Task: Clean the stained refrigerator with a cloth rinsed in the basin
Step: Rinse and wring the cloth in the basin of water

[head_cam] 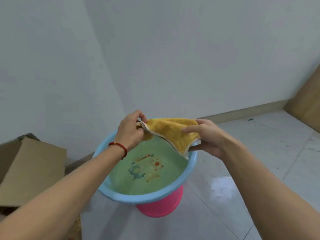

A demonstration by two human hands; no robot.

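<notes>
Both hands are holding the yellow cloth (pixel 170 131) stretched over the far side of the blue basin (pixel 121 196): the left hand (pixel 130 130), with a red string bracelet (pixel 119 147) at its wrist, is pinching one bunched corner with curled fingers, and the right hand (pixel 207 137) is gripping the other end, thumb lying on top and fingers underneath. The basin is sitting on a pink stool (pixel 161 207) on the tiled floor (pixel 259 153), holding greenish water with a cartoon print showing through, and cardboard (pixel 31 172) is lying to its left by the wall (pixel 155 58).

Fluffy terry cloth (pixel 170 131), glossy plastic basin (pixel 121 196), matt cardboard box (pixel 32 172)
</notes>
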